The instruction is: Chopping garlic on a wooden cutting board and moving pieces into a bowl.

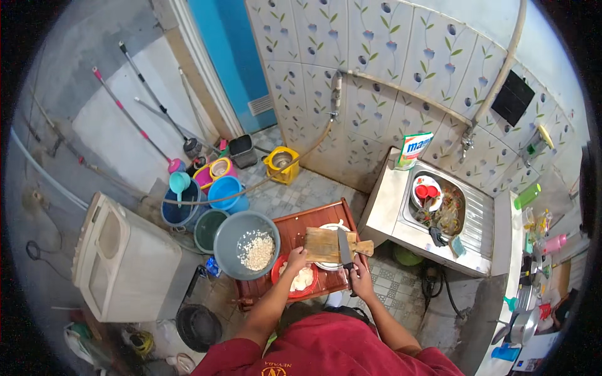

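A wooden cutting board [322, 245] lies over a white round dish [331, 267], its short handle pointing right. My left hand [297, 259] grips the board's near left corner. In my right hand [361, 278] is a kitchen knife [344, 246], held by its dark handle, with the blade across the board's right part. Below my left hand a red basin [274, 277] holds pale, whitish pieces, partly covered by my forearm. To the left, a large grey basin [225, 239] contains many small cream-coloured diced pieces. Beneath them stands a low brown wooden table [301, 223].
A steel sink [475, 216] with dishes is set in the counter at right, beside a detergent pouch [413, 151]. Blue buckets [229, 193] and a green bucket [210, 231] stand behind the grey basin. A white washing machine [136, 263] is at left. A hose [282, 168] hangs across.
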A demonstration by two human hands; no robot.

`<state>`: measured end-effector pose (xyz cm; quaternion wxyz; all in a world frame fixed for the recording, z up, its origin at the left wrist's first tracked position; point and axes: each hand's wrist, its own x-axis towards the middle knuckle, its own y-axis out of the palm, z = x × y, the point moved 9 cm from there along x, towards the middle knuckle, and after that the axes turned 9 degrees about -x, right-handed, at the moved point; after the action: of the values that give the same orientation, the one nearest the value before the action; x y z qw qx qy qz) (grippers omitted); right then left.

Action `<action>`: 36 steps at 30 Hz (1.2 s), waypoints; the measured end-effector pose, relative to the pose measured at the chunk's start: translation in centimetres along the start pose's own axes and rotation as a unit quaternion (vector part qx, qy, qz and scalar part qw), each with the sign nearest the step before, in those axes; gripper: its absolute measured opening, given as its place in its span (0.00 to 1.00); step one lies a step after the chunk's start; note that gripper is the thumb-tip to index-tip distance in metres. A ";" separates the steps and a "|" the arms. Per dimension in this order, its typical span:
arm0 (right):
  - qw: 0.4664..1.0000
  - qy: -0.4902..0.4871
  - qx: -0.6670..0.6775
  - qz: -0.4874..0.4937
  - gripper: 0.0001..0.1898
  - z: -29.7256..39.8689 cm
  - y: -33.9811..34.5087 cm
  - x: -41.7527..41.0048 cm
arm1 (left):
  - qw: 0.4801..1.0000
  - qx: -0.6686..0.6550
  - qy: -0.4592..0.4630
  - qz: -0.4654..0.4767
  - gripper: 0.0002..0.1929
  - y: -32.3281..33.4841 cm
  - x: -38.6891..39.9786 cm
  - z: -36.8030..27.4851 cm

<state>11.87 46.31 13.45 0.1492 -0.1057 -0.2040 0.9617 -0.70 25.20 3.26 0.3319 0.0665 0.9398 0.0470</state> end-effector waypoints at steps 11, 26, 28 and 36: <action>1.000 -0.003 -0.011 0.024 0.20 -0.2 -0.2 -0.2 | 0.878 0.415 0.214 -0.102 0.11 -6.5 -4.1 6.4; 0.993 0.079 0.052 0.063 0.16 -1.0 0.4 -3.0 | 0.847 0.514 0.118 -0.071 0.15 -6.1 -3.4 11.3; 0.993 0.094 0.045 0.064 0.16 -0.7 0.2 -3.5 | 0.862 0.489 0.103 -0.078 0.13 -5.7 -4.1 9.8; 0.992 0.093 0.062 0.063 0.16 -0.1 0.1 -3.8 | 0.867 0.471 0.150 -0.066 0.22 -4.1 -3.2 5.7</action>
<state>15.39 45.01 13.81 0.1129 -0.1984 -0.1225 0.9659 5.00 20.93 0.27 0.1183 0.1446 0.8908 -0.4142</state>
